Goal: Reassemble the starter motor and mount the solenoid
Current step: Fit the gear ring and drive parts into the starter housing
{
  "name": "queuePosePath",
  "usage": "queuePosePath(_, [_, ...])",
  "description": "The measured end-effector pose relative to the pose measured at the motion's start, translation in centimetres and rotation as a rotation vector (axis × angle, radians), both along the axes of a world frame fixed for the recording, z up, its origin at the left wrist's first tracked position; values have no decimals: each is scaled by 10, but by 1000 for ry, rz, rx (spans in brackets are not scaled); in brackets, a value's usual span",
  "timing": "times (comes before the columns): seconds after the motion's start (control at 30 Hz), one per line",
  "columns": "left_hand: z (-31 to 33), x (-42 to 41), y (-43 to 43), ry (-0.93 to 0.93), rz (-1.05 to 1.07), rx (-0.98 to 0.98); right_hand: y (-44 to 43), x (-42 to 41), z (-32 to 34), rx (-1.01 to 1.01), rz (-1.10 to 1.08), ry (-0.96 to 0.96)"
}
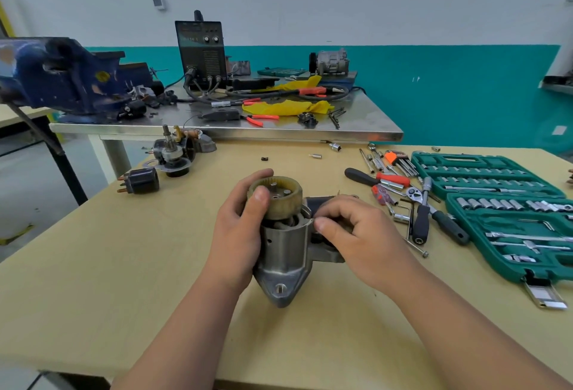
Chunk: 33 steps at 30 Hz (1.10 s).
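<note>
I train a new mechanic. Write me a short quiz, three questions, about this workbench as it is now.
1. True or false: the left hand grips the toothed ring gear on top of the starter housing.
2. Where does the black part with copper terminals lie? A) in the vise B) on the wooden table, left of the housing C) in the right hand
3. Fill in: the open green socket set case lies on the person's ___ side.
Key: 1 true; 2 B; 3 right.
</note>
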<state>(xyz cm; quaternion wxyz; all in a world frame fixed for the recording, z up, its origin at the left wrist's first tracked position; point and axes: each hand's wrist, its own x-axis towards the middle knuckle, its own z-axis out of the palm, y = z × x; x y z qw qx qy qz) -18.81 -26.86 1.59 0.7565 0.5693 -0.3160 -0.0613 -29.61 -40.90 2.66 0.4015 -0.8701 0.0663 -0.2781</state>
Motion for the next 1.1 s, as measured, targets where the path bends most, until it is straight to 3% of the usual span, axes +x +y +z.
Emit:
queuePosePath(0.33, [-3,-1,3,15,-6,5,-1,-5,-1,16,81,91])
queuePosePath(0.6, [-2,0,-1,12,-32,11,-3,-1,-8,201,41,104])
queuePosePath(0.8, [-6,-2,4,-182,-12,55,-2,-1,-10,260,48,95])
queuePosePath(0.93, [-12,-4,12,-252,-53,163,-5,-6,-13,421,37,80])
queuePosePath(1.1, [-21,-5,17,-274,-120,204,-3,-10,-14,720,154,296])
